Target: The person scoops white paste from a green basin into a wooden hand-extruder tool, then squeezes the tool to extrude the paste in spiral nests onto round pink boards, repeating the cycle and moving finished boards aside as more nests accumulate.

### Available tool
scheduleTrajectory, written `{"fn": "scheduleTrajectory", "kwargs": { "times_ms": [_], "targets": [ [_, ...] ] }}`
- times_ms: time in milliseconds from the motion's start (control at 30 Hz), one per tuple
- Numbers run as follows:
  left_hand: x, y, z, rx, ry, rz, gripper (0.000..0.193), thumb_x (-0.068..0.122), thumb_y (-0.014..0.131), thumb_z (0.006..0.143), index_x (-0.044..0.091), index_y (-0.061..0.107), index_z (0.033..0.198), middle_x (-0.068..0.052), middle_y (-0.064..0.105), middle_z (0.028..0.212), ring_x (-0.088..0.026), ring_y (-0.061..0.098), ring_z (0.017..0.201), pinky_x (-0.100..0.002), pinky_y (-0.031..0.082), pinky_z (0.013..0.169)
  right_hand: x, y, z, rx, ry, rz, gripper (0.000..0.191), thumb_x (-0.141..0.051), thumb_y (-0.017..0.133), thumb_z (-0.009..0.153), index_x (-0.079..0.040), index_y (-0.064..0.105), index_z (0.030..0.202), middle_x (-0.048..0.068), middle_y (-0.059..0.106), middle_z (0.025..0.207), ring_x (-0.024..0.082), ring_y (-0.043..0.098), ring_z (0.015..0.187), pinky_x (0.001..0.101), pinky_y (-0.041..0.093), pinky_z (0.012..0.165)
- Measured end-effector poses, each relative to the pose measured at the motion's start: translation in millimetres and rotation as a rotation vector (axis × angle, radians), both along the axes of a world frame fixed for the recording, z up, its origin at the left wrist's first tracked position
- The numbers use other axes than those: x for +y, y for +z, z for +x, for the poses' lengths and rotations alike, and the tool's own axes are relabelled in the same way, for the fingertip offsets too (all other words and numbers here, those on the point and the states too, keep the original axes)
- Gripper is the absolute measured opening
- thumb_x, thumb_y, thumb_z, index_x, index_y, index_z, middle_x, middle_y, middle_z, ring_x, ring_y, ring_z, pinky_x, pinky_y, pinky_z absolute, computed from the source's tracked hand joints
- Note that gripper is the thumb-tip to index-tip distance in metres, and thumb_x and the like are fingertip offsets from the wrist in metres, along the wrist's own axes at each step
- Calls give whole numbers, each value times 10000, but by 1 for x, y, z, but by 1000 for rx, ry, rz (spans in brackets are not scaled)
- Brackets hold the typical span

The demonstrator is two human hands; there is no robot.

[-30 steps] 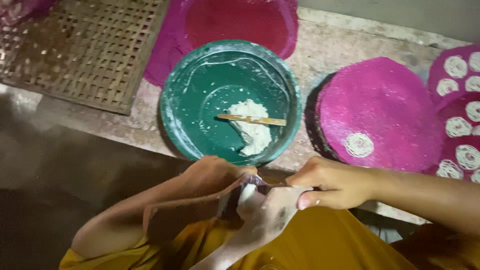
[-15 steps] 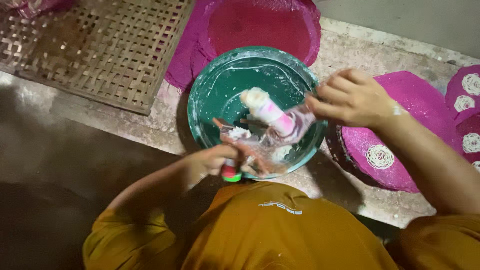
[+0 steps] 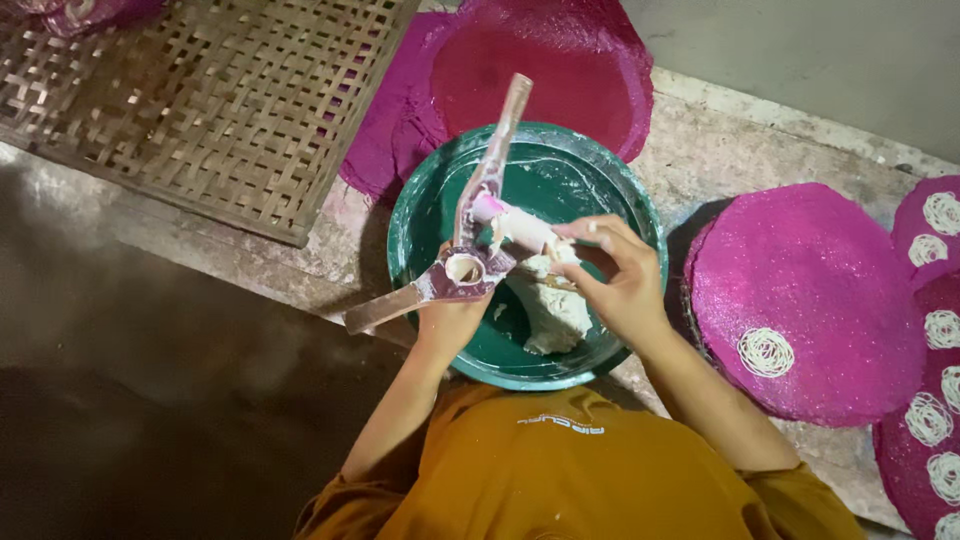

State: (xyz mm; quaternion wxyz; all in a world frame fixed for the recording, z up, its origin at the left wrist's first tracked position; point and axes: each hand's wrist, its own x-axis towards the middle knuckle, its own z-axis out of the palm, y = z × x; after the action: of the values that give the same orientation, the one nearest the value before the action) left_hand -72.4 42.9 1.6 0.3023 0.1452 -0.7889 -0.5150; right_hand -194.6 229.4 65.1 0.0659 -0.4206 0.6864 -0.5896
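Note:
My left hand [image 3: 450, 318] grips a hinged metal noodle press [image 3: 470, 262] from below, holding it open over the green bowl [image 3: 420, 215]. One handle sticks up and away, the other points down to the left. My right hand [image 3: 612, 272] pinches white dough at the press's pink plunger [image 3: 520, 228]. A lump of white dough [image 3: 548, 305] lies in the bowl beneath my hands.
A woven bamboo tray [image 3: 215, 110] lies at the upper left. Pink mesh mats are stacked behind the bowl [image 3: 550, 65] and to the right [image 3: 805, 290], with coiled white noodle nests [image 3: 765, 352] on them. All sit on a concrete ledge [image 3: 740, 125].
The press was held shut near my lap, then lifted over the bowl. Now it is swung open, and my right hand has come in from the right onto the plunger.

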Motion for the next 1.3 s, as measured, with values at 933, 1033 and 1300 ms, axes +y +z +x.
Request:
{"fn": "scheduleTrajectory", "kwargs": {
  "times_ms": [933,1033,1300],
  "targets": [
    [30,22,-12,-15,44,-263,658,215,822,873,68,502,1430,-180,579,1397,-348,629,1240,-420,517,1019,-15,19,-37,320,-117,46,324,-1,794,871,-93,743,1177,109,703,1164,270,677,1061,353,578,912],
    [25,20,-13,-31,72,-252,664,196,810,862,79,504,1440,-172,590,1403,-355,625,1246,-417,522,1017,-13,32,-24,-40,109,-12,391,38,665,842,-27,710,1224,145,670,1235,295,664,1121,410,562,976],
    [17,-6,-4,-41,61,-216,713,172,807,863,62,446,1467,-136,646,1302,-292,661,1171,-387,540,988,-3,41,14,589,69,31,429,4,812,770,-107,709,1172,126,481,1174,348,528,1050,384,480,886]
  ]
}}
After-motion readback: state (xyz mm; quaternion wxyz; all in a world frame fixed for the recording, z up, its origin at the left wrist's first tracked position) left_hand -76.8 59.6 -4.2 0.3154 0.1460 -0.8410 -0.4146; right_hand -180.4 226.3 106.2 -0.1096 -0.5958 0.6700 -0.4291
